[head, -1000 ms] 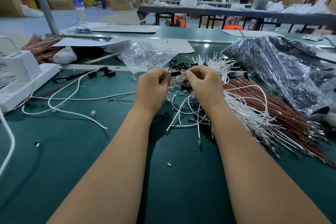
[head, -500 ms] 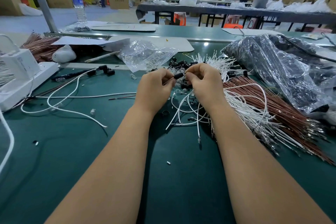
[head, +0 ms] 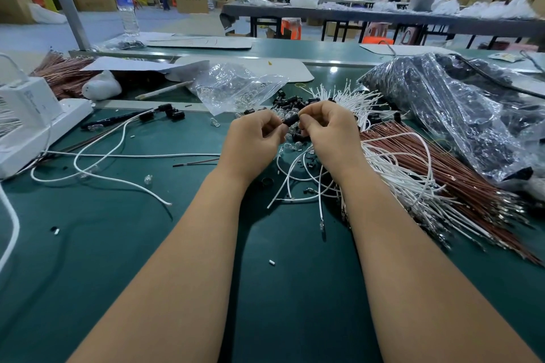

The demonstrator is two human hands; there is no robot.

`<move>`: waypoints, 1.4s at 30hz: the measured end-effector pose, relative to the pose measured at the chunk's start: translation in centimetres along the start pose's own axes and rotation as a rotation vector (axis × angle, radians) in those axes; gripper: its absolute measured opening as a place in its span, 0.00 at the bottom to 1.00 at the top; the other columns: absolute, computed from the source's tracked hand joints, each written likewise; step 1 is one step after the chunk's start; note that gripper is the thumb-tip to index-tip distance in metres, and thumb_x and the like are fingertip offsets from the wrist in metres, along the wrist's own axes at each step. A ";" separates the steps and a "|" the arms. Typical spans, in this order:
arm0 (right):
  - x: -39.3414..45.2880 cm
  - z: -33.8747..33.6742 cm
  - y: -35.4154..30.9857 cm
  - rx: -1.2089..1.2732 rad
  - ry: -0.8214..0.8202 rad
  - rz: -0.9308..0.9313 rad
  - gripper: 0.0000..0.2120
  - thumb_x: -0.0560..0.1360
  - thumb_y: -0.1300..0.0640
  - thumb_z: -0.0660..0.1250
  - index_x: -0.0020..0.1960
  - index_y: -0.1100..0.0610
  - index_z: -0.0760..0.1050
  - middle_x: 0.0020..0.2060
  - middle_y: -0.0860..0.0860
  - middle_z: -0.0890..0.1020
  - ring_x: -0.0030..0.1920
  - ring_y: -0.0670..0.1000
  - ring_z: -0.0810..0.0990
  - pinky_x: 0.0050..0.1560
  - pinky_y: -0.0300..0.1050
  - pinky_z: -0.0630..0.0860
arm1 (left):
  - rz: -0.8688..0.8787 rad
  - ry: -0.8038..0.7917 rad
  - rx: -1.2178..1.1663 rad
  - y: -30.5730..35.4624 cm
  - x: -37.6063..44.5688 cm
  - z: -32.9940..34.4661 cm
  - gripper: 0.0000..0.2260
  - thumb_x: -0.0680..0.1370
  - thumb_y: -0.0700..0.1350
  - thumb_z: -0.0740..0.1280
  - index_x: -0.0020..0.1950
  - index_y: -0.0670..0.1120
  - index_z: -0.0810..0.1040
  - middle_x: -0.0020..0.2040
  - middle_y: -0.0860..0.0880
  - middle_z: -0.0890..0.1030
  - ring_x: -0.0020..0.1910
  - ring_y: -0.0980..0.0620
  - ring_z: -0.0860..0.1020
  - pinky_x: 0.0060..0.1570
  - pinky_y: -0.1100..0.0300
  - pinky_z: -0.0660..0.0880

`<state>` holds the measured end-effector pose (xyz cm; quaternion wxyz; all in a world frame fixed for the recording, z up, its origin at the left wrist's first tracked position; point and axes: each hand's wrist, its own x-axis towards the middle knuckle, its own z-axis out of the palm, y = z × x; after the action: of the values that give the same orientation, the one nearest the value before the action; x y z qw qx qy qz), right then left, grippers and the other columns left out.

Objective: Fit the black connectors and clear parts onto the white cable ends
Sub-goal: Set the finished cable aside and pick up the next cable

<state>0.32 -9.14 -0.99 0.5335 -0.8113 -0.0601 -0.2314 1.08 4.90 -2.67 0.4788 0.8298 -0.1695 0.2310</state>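
In the head view, a small black cylindrical plastic connector point(head: 290, 120) is held above the green-topped desk point(head: 118, 244), pinched between the two hands at the middle of the frame. The left hand point(head: 250, 141) is curled, its fingers point(head: 272, 124) closed on the connector's left end; the right hand point(head: 327, 130) is likewise curled, its fingers point(head: 306, 121) closed on the right end. Whether a cable end is already seated in the connector cannot be told. Just beyond and beneath the hands, a heap of loose black connectors point(head: 292, 102) and small clear plastic parts point(head: 293, 144) is spread on the desk. A fan of thin white cables point(head: 351, 97) is seen behind the right hand, and more white cables point(head: 395, 174) are laid over a bundle of brown wires point(head: 460, 183) to the right. A crumpled clear plastic bag point(head: 236, 87) is placed just behind the heap, and a large dark-filled plastic bag point(head: 442, 109) at the far right. A long white cord point(head: 97, 162) is looped on the desk to the left, near a white appliance point(head: 32, 124).
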 end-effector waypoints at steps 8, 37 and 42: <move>0.1 0.1 0.1 0.011 0.066 -0.023 0.03 0.75 0.63 0.69 0.45 0.55 0.78 0.36 0.48 0.81 0.39 0.49 0.81 0.47 0.47 0.81 | -0.008 -0.001 -0.065 0.0 0.0 0.0 0.04 0.76 0.37 0.68 0.42 0.39 0.80 0.36 0.44 0.83 0.39 0.44 0.81 0.44 0.48 0.78; -0.1 1.3 0.7 -0.701 -0.348 -0.098 0.08 0.78 0.53 0.65 0.52 0.55 0.80 0.46 0.49 0.73 0.43 0.48 0.72 0.48 0.42 0.69 | -0.266 0.047 -0.259 -0.2 0.6 -0.3 0.06 0.78 0.40 0.65 0.42 0.48 0.77 0.35 0.45 0.78 0.32 0.51 0.71 0.37 0.58 0.70; -0.1 1.2 0.8 -0.573 -0.251 -0.105 0.04 0.76 0.58 0.68 0.46 0.56 0.81 0.39 0.48 0.77 0.39 0.47 0.76 0.39 0.40 0.68 | -0.252 0.017 -0.192 -0.4 0.6 0.0 0.03 0.78 0.43 0.66 0.47 0.44 0.78 0.37 0.44 0.79 0.35 0.52 0.73 0.36 0.63 0.70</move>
<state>0.89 -8.42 -2.03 0.2591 -0.9465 -0.0996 -0.1645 1.77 5.03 -2.61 0.5826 0.7929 -0.0815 0.1587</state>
